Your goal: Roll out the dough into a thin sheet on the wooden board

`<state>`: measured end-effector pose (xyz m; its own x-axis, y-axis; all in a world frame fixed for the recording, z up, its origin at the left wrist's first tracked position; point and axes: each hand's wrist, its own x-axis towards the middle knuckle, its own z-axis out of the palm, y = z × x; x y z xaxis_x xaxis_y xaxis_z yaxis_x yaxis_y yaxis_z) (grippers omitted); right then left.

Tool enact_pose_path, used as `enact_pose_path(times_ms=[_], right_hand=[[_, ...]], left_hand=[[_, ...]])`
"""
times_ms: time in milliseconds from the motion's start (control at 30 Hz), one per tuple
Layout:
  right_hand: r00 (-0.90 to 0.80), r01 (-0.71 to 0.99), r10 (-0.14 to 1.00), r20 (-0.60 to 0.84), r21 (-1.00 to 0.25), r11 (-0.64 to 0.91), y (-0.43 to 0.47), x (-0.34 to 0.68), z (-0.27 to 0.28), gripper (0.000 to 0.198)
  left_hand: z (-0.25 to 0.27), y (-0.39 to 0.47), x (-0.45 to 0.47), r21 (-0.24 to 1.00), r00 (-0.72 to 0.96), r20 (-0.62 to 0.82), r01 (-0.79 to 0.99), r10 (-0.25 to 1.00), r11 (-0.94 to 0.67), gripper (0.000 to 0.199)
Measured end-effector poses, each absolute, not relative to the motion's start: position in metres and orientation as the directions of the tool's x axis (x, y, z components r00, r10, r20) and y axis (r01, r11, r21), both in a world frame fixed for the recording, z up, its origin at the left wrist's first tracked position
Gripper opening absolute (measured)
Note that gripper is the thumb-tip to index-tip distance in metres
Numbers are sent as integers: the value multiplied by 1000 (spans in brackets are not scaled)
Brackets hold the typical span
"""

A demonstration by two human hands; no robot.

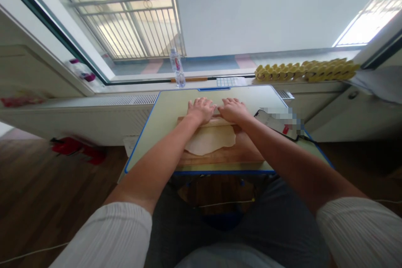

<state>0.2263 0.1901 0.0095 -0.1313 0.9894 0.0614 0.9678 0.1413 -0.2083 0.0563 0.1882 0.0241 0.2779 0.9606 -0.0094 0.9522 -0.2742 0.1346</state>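
A thin pale sheet of dough (211,140) lies on a wooden board (220,155) on a small blue-edged table (166,113). My left hand (201,109) and my right hand (234,109) press palm-down, side by side, on a rolling pin (216,122) at the dough's far edge. Most of the pin is hidden under my hands, with the dough wrapped around it. Both arms reach straight forward over the board.
A phone (276,123) lies on the table to the right of the board. On the windowsill stand a water bottle (176,67), a white tray (226,81) and a row of yellow pieces (306,70). Red objects (75,149) lie on the wooden floor at left.
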Motion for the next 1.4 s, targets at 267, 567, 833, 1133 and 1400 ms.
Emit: enact_pose_path(times_ms=[267,567,833,1133,1400], right_hand=[[-115,972,986,123,-190,137,154,227,9,51],[-111,980,939,325,-122,158,26,224,4,61],[-186,940,889,419,-188,286,-17,243,-15,52],[-257,890,866,429,-243,385,-11,241,3,34],[-465,785,798,383,-238,572,32,186,19,26]], left_hand=[[22,165,54,118,288,-58,953,956,-279,62],[18,37,54,39,353,140,931,925,-362,61],[3,-9,48,114,373,292,901,881,-419,46],[17,-15,18,139,348,326,902,879,-408,39],[22,-12,-42,168,192,333,951,923,-258,35]])
